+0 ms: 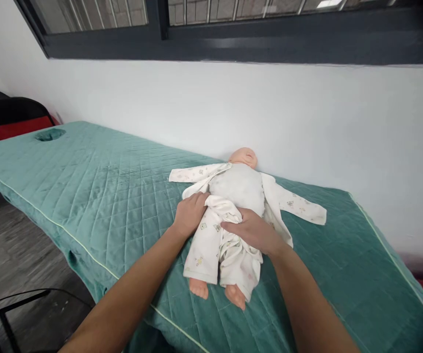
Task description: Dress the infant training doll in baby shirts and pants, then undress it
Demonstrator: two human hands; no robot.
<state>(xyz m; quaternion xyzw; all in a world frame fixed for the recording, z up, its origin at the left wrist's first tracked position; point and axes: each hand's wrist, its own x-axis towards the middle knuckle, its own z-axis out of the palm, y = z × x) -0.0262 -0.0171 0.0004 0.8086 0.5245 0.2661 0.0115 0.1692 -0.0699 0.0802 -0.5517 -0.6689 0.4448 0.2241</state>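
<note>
A baby doll (236, 184) lies on its back, its head toward the wall and its feet toward me. White printed pants (204, 245) cover its legs, with the fabric bunched over the doll's left leg; both feet stick out below the cuffs. My left hand (192, 213) is closed on the waistband at one hip. At the other hip my right hand (255, 229) grips the pants, thumb on top and the other fingers partly hidden. A matching white jacket (301, 206) lies spread open under the doll, sleeves out to both sides, baring the pale cloth torso.
The doll rests on a massage bed with a green quilted cover (97, 181), which has a face hole (50, 134) at the far left. A white wall (307, 122) with a dark window frame (270, 46) borders the back. Black and red chairs (16, 117) stand at the left.
</note>
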